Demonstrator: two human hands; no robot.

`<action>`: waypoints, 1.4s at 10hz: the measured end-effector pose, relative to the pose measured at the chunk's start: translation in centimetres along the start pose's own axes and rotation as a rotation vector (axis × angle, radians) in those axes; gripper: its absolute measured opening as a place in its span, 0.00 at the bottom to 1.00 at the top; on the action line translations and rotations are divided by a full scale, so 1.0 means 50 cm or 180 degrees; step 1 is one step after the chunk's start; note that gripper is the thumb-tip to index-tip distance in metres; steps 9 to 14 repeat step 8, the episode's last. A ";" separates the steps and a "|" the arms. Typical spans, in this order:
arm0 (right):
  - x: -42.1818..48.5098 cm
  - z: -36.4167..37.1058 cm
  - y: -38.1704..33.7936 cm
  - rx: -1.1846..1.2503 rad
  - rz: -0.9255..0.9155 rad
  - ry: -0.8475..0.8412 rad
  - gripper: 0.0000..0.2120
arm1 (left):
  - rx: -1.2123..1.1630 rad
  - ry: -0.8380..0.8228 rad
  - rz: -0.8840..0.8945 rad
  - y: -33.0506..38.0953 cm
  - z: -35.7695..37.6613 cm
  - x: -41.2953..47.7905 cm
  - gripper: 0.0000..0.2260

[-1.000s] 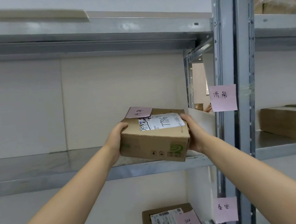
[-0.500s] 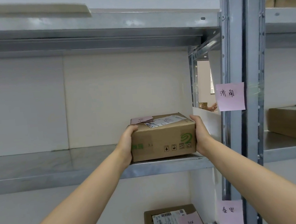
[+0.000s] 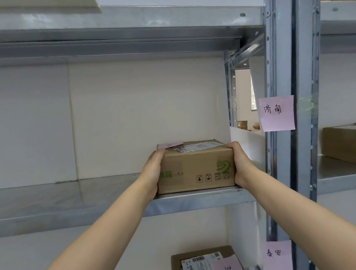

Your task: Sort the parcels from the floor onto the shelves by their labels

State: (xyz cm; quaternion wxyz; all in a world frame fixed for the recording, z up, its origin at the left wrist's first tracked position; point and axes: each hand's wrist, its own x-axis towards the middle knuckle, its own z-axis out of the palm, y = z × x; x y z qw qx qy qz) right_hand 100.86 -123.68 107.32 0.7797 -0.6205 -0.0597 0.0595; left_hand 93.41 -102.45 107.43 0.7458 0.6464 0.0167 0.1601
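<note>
Fingers [image 3: 158, 156] of left hand [image 3: 152, 176] and right hand [image 3: 242, 165] clamp the ends of the parcel [image 3: 194, 169], flat on the shelf [image 3: 70, 199] at its near edge, right end. Long axis left-right, printed face toward camera. Top label [image 3: 198, 147] seen edge-on, unreadable (pink note [image 3: 169, 145] too). Far fingertips hidden behind the box.

My left hand [image 3: 154, 172] and right hand [image 3: 242, 164] cover the ends of the parcel [image 3: 195, 169]. Its top label [image 3: 198, 147] lies too flat to read. The lower box [image 3: 204, 267] and far-right box [image 3: 352, 145] are cut off by the edges.
</note>
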 end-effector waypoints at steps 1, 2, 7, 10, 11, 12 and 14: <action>-0.008 -0.002 -0.005 0.0032 -0.0088 -0.0034 0.13 | 0.0044 0.0010 0.0026 0.000 0.002 -0.001 0.15; -0.019 -0.001 -0.011 0.0276 -0.0266 -0.0003 0.11 | 0.0132 0.0083 0.0071 0.004 0.005 -0.007 0.14; -0.037 0.023 -0.057 -0.0503 -0.1374 0.0542 0.16 | 0.0683 0.0609 0.0384 0.062 -0.017 -0.054 0.13; -0.041 0.055 -0.077 -0.1101 -0.1976 0.0488 0.17 | 0.0826 0.0943 0.0575 0.070 -0.044 -0.058 0.19; -0.041 0.055 -0.077 -0.1101 -0.1976 0.0488 0.17 | 0.0826 0.0943 0.0575 0.070 -0.044 -0.058 0.19; -0.041 0.055 -0.077 -0.1101 -0.1976 0.0488 0.17 | 0.0826 0.0943 0.0575 0.070 -0.044 -0.058 0.19; -0.041 0.055 -0.077 -0.1101 -0.1976 0.0488 0.17 | 0.0826 0.0943 0.0575 0.070 -0.044 -0.058 0.19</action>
